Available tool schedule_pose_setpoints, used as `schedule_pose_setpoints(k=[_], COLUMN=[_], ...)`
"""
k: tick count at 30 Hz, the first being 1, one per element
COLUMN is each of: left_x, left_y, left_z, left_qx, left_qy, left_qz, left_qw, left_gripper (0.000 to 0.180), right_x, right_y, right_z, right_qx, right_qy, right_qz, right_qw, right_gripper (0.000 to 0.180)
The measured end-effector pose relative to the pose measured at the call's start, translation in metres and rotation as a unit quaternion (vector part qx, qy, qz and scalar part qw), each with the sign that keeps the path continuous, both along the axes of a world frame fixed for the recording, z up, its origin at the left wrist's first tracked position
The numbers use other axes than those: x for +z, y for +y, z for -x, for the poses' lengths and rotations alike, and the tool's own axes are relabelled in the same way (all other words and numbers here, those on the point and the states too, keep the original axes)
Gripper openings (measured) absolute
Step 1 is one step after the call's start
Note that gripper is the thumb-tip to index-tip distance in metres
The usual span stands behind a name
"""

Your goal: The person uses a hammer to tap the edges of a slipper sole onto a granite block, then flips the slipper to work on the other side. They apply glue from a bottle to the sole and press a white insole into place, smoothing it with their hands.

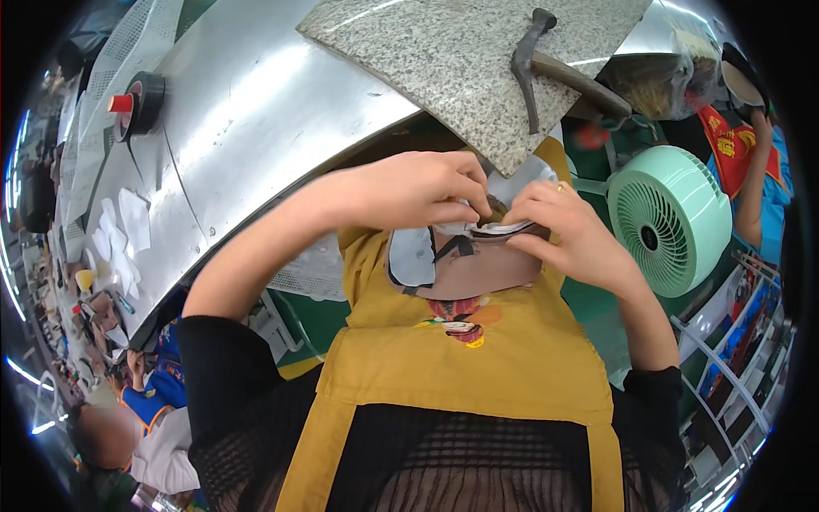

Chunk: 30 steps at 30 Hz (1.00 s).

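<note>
Far to the left I see some white flat bits [115, 239] on a shiny metal table [256, 94]. Below them, near the edge of my view, is another person [158, 418] in blue and white. A fat black roll [147, 104] with a red end is on the table, above the white bits.

Next I see the left hand [418, 189]. Its fingers bend down at the top edge of a pinkish-brown piece [503, 271]. The tips are partly hidden, so I can't tell if they pinch it. The piece is in the middle of my view, over the front of a yellow apron [478, 375]. It has a pale grey patch [413, 256] on its left side and a short black strip [452, 247] beside that. A speckled stone slab [435, 60] points its corner at the hands.

The right hand [567, 226] comes in from the right. Its thumb is under and its fingers are over, pinching the top edge of the piece. A hammer [567, 75] lies on the slab, with its handle poking past the side. Then I see a see-through bag [674, 90], and a round pale green fan [670, 222] below it. A metal rack [723, 372] stands lower down. At the far right is another person's arm [752, 192].
</note>
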<state>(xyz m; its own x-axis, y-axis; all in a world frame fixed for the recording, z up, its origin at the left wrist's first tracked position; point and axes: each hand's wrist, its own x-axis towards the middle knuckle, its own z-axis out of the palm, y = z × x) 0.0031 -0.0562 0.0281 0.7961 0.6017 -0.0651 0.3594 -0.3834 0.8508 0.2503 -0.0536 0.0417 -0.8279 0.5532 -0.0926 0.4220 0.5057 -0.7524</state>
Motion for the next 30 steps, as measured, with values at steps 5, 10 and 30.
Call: schedule_pose_setpoints(k=[5,10,30], left_x=[0.019,0.038,0.002], left_y=[0.025,0.033,-0.001], left_z=[-0.004,-0.016,-0.013], left_qx=[-0.123,-0.185,0.08], left_qy=[0.08,0.189,0.064], left_qz=[0.182,0.201,0.244], left_qw=[0.972,0.943,0.964], left_gripper=[0.023,0.024,0.018], right_x=[0.0,0.015,-0.003], right_y=[0.0,0.002,0.008], right_z=[0.0,-0.001,-0.005], right_qx=[0.02,0.024,-0.035], right_qy=[0.038,-0.018,-0.053], right_qz=[0.012,0.107,0.113], right_qw=[0.999,0.994,0.992], right_gripper=[0.017,0.019,0.027])
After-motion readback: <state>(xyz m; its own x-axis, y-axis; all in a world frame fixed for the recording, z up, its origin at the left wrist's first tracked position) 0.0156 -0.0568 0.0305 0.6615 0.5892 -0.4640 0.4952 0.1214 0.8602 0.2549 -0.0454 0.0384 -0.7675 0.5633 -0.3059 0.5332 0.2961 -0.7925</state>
